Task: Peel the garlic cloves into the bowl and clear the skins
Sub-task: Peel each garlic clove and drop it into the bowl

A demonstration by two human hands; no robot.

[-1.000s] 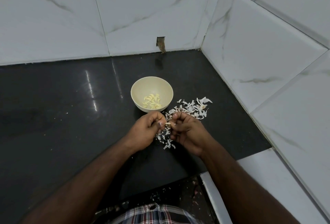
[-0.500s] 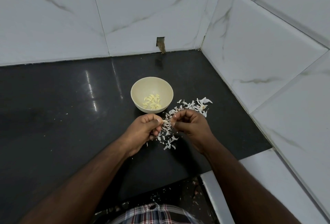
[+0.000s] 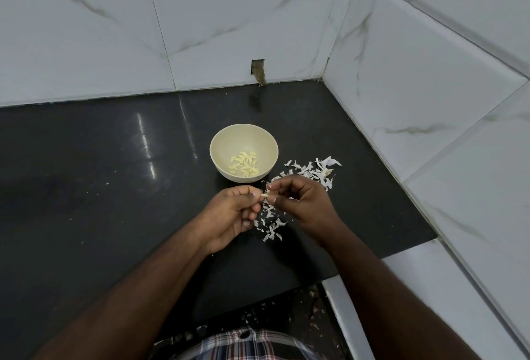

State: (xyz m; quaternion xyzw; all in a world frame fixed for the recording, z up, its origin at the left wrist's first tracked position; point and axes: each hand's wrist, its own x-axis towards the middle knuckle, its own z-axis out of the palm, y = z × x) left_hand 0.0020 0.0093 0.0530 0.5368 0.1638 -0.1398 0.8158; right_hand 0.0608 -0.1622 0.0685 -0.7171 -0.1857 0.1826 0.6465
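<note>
Seen from the head camera, our left hand [image 3: 232, 213] pinches a small garlic clove [image 3: 264, 195] at its fingertips while our right hand [image 3: 301, 202] picks at it, fingers curled, the two nearly touching above the scattered skins [image 3: 315, 171] on the black counter [image 3: 100, 187]. Peeling appears under way; next, we judge, the bared clove must drop into the cream bowl [image 3: 222, 141] just beyond, where peeled cloves [image 3: 245, 167] lie.

Black glossy table [image 3: 100, 187]: cream bowl [image 3: 222, 141] with peeled garlic cloves [image 3: 244, 164] near the back right corner, loose skins [image 3: 312, 171] scattered just right of it and toward the front edge.
</note>
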